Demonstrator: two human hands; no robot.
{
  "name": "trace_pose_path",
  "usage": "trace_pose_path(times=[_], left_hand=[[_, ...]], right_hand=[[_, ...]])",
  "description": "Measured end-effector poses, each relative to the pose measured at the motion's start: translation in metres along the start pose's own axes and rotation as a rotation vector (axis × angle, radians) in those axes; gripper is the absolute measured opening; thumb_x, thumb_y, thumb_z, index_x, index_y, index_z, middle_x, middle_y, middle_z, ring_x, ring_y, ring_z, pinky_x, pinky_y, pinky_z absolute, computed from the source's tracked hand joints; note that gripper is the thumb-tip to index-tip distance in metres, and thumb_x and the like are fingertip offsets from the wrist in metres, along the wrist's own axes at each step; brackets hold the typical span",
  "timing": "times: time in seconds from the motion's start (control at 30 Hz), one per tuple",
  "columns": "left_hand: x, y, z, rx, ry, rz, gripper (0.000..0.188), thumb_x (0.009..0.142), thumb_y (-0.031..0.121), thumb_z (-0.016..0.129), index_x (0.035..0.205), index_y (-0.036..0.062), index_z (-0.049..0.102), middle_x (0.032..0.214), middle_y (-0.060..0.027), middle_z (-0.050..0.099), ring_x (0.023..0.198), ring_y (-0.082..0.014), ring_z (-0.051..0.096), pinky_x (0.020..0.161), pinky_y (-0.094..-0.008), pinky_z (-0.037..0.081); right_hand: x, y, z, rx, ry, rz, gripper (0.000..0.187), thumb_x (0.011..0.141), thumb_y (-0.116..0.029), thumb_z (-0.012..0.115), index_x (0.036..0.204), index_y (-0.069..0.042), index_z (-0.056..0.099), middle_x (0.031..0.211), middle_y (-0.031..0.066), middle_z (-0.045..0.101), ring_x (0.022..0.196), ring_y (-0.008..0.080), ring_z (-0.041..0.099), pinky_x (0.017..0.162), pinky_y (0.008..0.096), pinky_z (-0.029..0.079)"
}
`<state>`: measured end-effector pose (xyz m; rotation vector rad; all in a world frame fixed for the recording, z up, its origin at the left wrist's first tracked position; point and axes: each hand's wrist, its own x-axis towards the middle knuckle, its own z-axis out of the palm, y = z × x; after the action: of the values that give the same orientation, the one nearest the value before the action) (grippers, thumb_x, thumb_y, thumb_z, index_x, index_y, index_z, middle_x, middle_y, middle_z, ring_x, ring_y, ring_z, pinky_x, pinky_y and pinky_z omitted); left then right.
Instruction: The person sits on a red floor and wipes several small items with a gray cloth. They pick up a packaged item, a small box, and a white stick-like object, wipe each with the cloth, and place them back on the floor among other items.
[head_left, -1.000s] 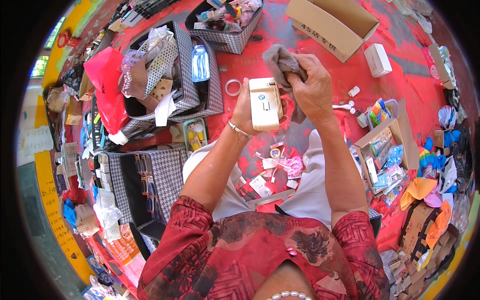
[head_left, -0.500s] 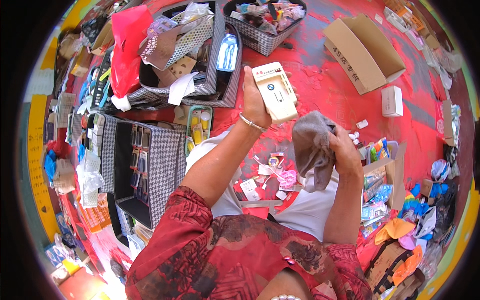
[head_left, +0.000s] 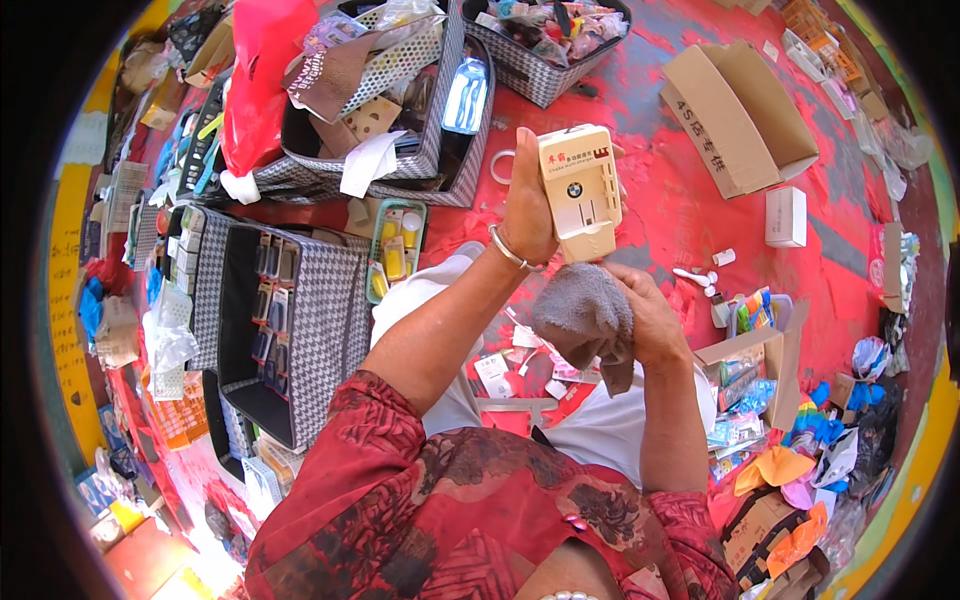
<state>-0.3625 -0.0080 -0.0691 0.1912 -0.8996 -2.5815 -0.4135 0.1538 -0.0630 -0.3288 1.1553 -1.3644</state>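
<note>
My left hand (head_left: pixel 528 205) is closed around a cream plastic charger-like case (head_left: pixel 582 190) with a recessed front and a small round emblem. It holds the case upright, face toward me. Fingertips show past the case's right edge. In my right hand (head_left: pixel 652 315) a grey cloth (head_left: pixel 585 315) is bunched up and hangs down. The cloth's upper part lies just below the case's lower end; whether they touch I cannot tell. Beneath the cloth, between my legs, lie small packets and cards (head_left: pixel 493 375) on the red floor covering.
Houndstooth bins (head_left: pixel 325 340) with packaged goods stand at the left, others at the far side. An open cardboard box (head_left: pixel 730 125) and a small white box (head_left: pixel 786 217) are at the far right. A green basket (head_left: pixel 420 215) sits left of my forearm. Nearer right is a filled carton (head_left: pixel 790 375).
The case has shifted right and turned more upright. My right hand has brought the cloth left and lower, closer beneath the case.
</note>
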Motion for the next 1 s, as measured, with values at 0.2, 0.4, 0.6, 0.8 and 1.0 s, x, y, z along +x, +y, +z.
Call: trace_pose_path(times=[0.2,0.4,0.6,0.8,1.0], left_hand=[[-0.001,-0.001,0.000,-0.014,0.016,-0.016,0.091,0.074,0.075,0.021,0.109,-0.0038,0.048,0.083,-0.0162,0.059,0.073,-0.0258,0.061,0.064,-0.0373,0.053],[-0.003,-0.014,-0.001,-0.125,-0.023,-0.169,0.090,0.075,0.075,0.020,0.110,-0.0034,0.048,0.088,-0.0158,0.059,0.078,-0.0265,0.061,0.066,-0.0367,0.052],[-0.001,-0.022,-0.003,-0.114,0.025,-0.213,0.089,0.076,0.074,0.019,0.109,-0.0040,0.049,0.087,-0.0164,0.059,0.077,-0.0281,0.061,0.069,-0.0391,0.051],[0.003,-0.022,-0.007,-0.219,0.174,-0.237,0.078,0.081,0.067,0.020,0.116,0.0017,0.043,0.103,-0.0216,0.053,0.094,-0.0351,0.055,0.082,-0.0492,0.045],[0.006,-0.015,-0.024,-0.519,0.250,-0.238,0.078,0.080,0.066,0.017,0.119,0.0008,0.036,0.117,-0.0294,0.043,0.111,-0.0461,0.042,0.092,-0.0578,0.035]], right_hand=[[0.003,0.004,0.004,0.093,0.017,-0.031,0.025,0.089,-0.021,0.050,0.096,0.001,0.060,0.081,0.0022,0.062,0.068,0.0061,0.056,0.060,0.0212,0.046],[0.007,0.002,0.002,0.072,0.053,-0.139,0.027,0.088,-0.022,0.051,0.084,0.002,0.062,0.072,0.0031,0.062,0.060,0.0069,0.057,0.053,0.0209,0.045],[0.005,-0.003,0.002,0.071,0.105,-0.120,0.030,0.088,-0.023,0.051,0.075,0.001,0.062,0.066,0.0028,0.061,0.053,0.0066,0.055,0.047,0.0208,0.043],[0.001,-0.005,0.004,0.135,0.125,-0.068,0.029,0.087,-0.024,0.052,0.074,0.000,0.062,0.065,0.0001,0.059,0.053,0.0051,0.053,0.048,0.0203,0.042],[-0.008,-0.010,-0.017,-0.157,0.082,0.041,0.024,0.087,-0.019,0.051,0.084,0.001,0.063,0.070,-0.0006,0.059,0.059,0.0046,0.053,0.053,0.0200,0.043]])
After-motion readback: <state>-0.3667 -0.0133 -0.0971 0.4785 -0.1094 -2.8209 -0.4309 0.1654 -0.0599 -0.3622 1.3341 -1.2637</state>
